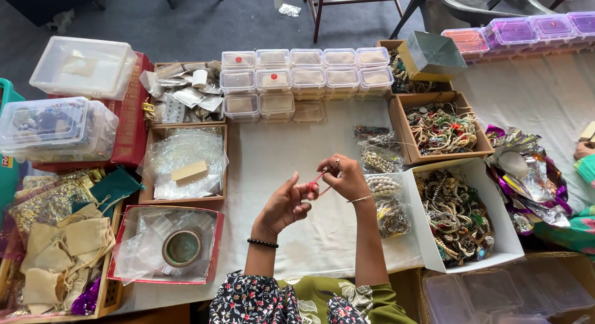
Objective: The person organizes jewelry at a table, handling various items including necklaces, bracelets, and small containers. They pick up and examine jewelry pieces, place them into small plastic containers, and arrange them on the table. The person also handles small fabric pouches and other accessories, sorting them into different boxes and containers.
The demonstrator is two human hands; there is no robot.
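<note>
My left hand (286,203) and my right hand (344,177) meet over the white cloth (279,156) in the middle of the table. Between their fingertips they hold a small red beaded piece on a red thread (314,186). The left hand pinches the red bead end; the right hand pulls the thread up and to the right. A black bead bracelet sits on my left wrist, a thin bangle on my right wrist and a ring on a right finger.
Rows of small clear lidded boxes (307,76) line the far side. Cardboard and white boxes of tangled jewellery (455,209) stand right, with bagged beads (379,175) beside my right hand. Trays of plastic bags (183,166), cloth pouches (62,243) and clear tubs (56,125) sit left.
</note>
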